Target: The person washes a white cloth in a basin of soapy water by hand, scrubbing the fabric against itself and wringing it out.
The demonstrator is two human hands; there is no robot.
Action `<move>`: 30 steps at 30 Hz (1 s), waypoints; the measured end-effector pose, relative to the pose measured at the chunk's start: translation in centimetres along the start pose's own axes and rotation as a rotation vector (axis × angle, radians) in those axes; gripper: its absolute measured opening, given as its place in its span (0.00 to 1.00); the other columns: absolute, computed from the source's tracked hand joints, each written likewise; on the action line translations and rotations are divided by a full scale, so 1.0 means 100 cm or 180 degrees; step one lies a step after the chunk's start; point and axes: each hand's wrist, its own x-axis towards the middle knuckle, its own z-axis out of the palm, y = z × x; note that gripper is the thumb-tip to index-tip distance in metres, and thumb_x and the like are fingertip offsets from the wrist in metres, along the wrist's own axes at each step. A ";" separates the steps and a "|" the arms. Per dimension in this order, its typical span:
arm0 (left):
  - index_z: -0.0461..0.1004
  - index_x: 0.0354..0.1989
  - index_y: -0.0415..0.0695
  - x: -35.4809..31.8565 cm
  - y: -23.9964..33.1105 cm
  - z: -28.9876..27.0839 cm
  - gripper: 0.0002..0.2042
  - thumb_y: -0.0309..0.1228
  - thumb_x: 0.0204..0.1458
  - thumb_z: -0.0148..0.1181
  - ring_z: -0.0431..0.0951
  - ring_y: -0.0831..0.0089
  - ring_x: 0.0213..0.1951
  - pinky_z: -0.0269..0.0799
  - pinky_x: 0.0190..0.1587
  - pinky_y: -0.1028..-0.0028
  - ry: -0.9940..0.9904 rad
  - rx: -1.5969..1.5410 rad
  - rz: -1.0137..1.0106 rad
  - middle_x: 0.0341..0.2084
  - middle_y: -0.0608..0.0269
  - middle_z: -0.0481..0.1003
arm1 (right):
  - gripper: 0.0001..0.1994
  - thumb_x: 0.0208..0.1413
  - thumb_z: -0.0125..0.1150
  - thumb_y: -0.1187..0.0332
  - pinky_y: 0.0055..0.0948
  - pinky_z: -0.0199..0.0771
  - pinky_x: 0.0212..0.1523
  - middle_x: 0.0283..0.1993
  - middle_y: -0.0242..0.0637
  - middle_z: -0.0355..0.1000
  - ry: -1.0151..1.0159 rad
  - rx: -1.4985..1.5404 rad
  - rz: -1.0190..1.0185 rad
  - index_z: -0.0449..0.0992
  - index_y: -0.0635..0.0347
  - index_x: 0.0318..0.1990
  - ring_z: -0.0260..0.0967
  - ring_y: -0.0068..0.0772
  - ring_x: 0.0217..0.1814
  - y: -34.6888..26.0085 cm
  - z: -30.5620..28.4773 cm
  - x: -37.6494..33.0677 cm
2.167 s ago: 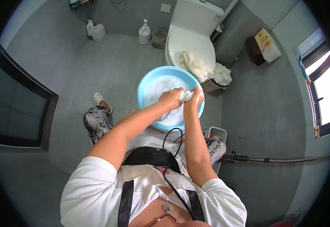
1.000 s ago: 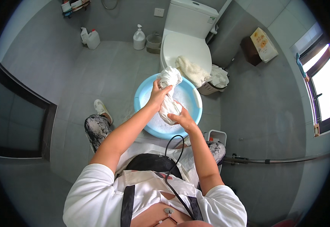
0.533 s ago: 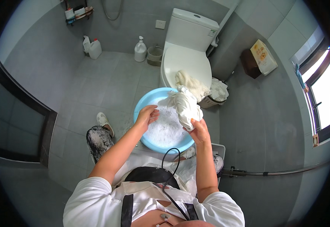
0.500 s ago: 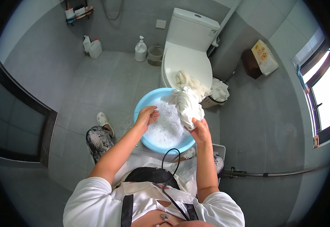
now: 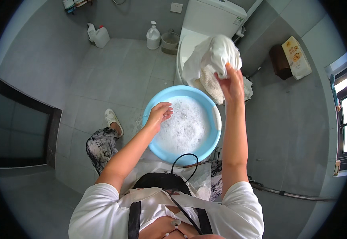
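My right hand (image 5: pixel 231 84) reaches out over the toilet's closed lid, its fingers closed on a bunched white cloth garment (image 5: pixel 218 53). Beneath that garment, a cream knitted piece (image 5: pixel 210 85) hangs over the front of the toilet. My left hand (image 5: pixel 158 114) hovers over the left side of a round light blue basin (image 5: pixel 157 147), holding nothing, fingers loosely curved and a little apart. White suds (image 5: pixel 185 123) cover the water in the basin.
The white toilet (image 5: pixel 209 18) stands beyond the basin. A pump bottle (image 5: pixel 153 36) and small bucket (image 5: pixel 170 41) are left of it, white jugs (image 5: pixel 99 36) farther left. A tissue pack (image 5: pixel 296 57) is on the right wall, a metal bar (image 5: pixel 285 193) low on the right.
My right hand has carried the white garment from above the basin up and away to the toilet lid. The left hand stays over the basin. The view has shifted slightly.
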 end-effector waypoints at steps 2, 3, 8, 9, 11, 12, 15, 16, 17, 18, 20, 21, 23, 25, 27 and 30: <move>0.67 0.39 0.41 0.003 -0.002 -0.001 0.10 0.29 0.50 0.45 0.71 0.74 0.35 0.68 0.39 0.75 0.0043 -0.0016 -0.0008 0.32 0.62 0.69 | 0.20 0.48 0.56 0.67 0.35 0.65 0.44 0.46 0.34 0.64 -0.0073 -0.0051 -0.0076 0.60 0.58 0.49 0.63 0.29 0.46 0.003 -0.009 0.032; 0.67 0.39 0.41 0.005 -0.004 -0.001 0.10 0.29 0.50 0.45 0.71 0.74 0.35 0.68 0.39 0.75 0.0036 -0.0023 -0.0034 0.32 0.62 0.69 | 0.21 0.49 0.55 0.66 0.33 0.65 0.46 0.46 0.36 0.63 -0.0144 0.0058 -0.0070 0.59 0.60 0.50 0.63 0.31 0.46 0.006 -0.010 0.041; 0.67 0.40 0.42 0.010 -0.019 -0.011 0.11 0.31 0.50 0.46 0.70 0.74 0.35 0.68 0.39 0.74 0.0060 -0.0075 -0.0188 0.32 0.63 0.69 | 0.29 0.50 0.53 0.68 0.27 0.68 0.45 0.53 0.44 0.58 0.0667 -0.1031 0.0751 0.48 0.64 0.57 0.64 0.33 0.48 0.071 -0.051 0.027; 0.67 0.40 0.42 0.011 -0.023 -0.015 0.11 0.31 0.49 0.46 0.70 0.74 0.35 0.68 0.39 0.74 0.0065 -0.0077 -0.0189 0.32 0.63 0.69 | 0.28 0.51 0.52 0.68 0.27 0.68 0.44 0.53 0.44 0.59 0.0785 -0.1131 0.0816 0.48 0.64 0.58 0.64 0.33 0.47 0.086 -0.061 0.012; 0.67 0.39 0.43 0.012 -0.031 -0.023 0.11 0.31 0.49 0.47 0.70 0.75 0.35 0.67 0.38 0.74 0.0052 -0.0065 -0.0225 0.32 0.63 0.69 | 0.25 0.51 0.50 0.69 0.26 0.67 0.43 0.50 0.42 0.62 0.0521 -0.1334 0.1066 0.53 0.64 0.56 0.65 0.30 0.45 0.105 -0.087 -0.020; 0.68 0.39 0.44 0.011 -0.033 -0.026 0.11 0.31 0.48 0.48 0.70 0.75 0.35 0.66 0.39 0.74 0.0063 -0.0017 -0.0219 0.32 0.64 0.69 | 0.21 0.51 0.50 0.68 0.27 0.67 0.43 0.47 0.39 0.65 0.0566 -0.1488 0.1159 0.59 0.61 0.54 0.66 0.28 0.44 0.115 -0.097 -0.035; 0.69 0.39 0.46 0.006 -0.038 -0.028 0.11 0.32 0.47 0.49 0.68 0.77 0.38 0.63 0.42 0.75 0.0137 0.0169 -0.0249 0.33 0.67 0.69 | 0.21 0.49 0.53 0.67 0.27 0.66 0.44 0.47 0.36 0.66 0.0378 -0.1984 0.1259 0.62 0.59 0.52 0.66 0.28 0.43 0.140 -0.117 -0.079; 0.69 0.38 0.47 0.003 -0.040 -0.027 0.10 0.32 0.46 0.49 0.68 0.77 0.39 0.61 0.43 0.75 0.0176 0.0259 -0.0254 0.33 0.67 0.69 | 0.23 0.47 0.55 0.67 0.28 0.65 0.45 0.47 0.37 0.66 0.0069 -0.2723 0.1067 0.61 0.59 0.52 0.65 0.31 0.44 0.155 -0.127 -0.095; 0.69 0.38 0.47 0.000 -0.040 -0.025 0.10 0.32 0.46 0.50 0.67 0.77 0.40 0.60 0.44 0.75 0.0208 0.0349 -0.0246 0.34 0.68 0.69 | 0.25 0.45 0.57 0.67 0.28 0.64 0.46 0.47 0.38 0.66 -0.0259 -0.3456 0.0848 0.61 0.59 0.52 0.65 0.33 0.45 0.165 -0.132 -0.108; 0.68 0.40 0.47 -0.003 -0.042 -0.024 0.12 0.33 0.46 0.50 0.65 0.75 0.42 0.56 0.46 0.76 0.0310 0.0574 -0.0286 0.37 0.69 0.68 | 0.24 0.41 0.60 0.66 0.34 0.62 0.50 0.52 0.46 0.60 -0.0520 -0.3877 0.0745 0.65 0.54 0.50 0.60 0.42 0.52 0.162 -0.115 -0.124; 0.67 0.41 0.46 -0.013 -0.046 -0.017 0.13 0.32 0.46 0.51 0.65 0.73 0.42 0.58 0.46 0.74 0.0431 0.0438 -0.0308 0.38 0.66 0.67 | 0.27 0.41 0.59 0.62 0.35 0.58 0.52 0.51 0.47 0.62 -0.1030 -0.4889 0.0522 0.63 0.58 0.51 0.58 0.47 0.53 0.163 -0.088 -0.149; 0.67 0.41 0.45 -0.016 -0.047 -0.015 0.13 0.32 0.45 0.51 0.65 0.72 0.42 0.59 0.46 0.74 0.0491 0.0373 -0.0318 0.39 0.64 0.67 | 0.28 0.41 0.59 0.60 0.35 0.56 0.54 0.51 0.48 0.62 -0.1298 -0.5384 0.0398 0.62 0.60 0.52 0.57 0.49 0.54 0.165 -0.082 -0.159; 0.65 0.42 0.43 -0.004 -0.069 -0.024 0.15 0.31 0.45 0.52 0.65 0.69 0.42 0.61 0.46 0.72 0.0304 0.0107 -0.0233 0.39 0.61 0.66 | 0.24 0.42 0.56 0.61 0.37 0.56 0.54 0.51 0.49 0.61 -0.1882 -0.5812 0.0661 0.65 0.62 0.49 0.56 0.50 0.54 0.184 -0.086 -0.168; 0.65 0.42 0.42 0.005 -0.086 -0.033 0.16 0.30 0.44 0.53 0.65 0.67 0.43 0.63 0.46 0.70 0.0204 -0.0046 -0.0136 0.40 0.58 0.66 | 0.20 0.43 0.53 0.63 0.37 0.57 0.53 0.50 0.50 0.61 -0.2289 -0.6145 0.0954 0.66 0.63 0.46 0.57 0.50 0.53 0.195 -0.089 -0.164; 0.64 0.42 0.41 0.003 -0.089 -0.038 0.16 0.29 0.43 0.54 0.65 0.66 0.43 0.64 0.45 0.68 0.0209 -0.0087 -0.0061 0.40 0.56 0.66 | 0.16 0.44 0.50 0.67 0.37 0.59 0.52 0.48 0.50 0.63 -0.2522 -0.6383 0.1316 0.68 0.63 0.42 0.59 0.48 0.52 0.198 -0.088 -0.156; 0.63 0.43 0.40 -0.003 -0.091 -0.039 0.17 0.29 0.43 0.53 0.66 0.66 0.44 0.64 0.45 0.68 0.0362 0.0284 -0.0044 0.40 0.56 0.66 | 0.10 0.43 0.47 0.71 0.33 0.63 0.47 0.39 0.44 0.68 -0.1811 -0.6455 0.0943 0.71 0.61 0.34 0.63 0.40 0.47 0.210 -0.099 -0.148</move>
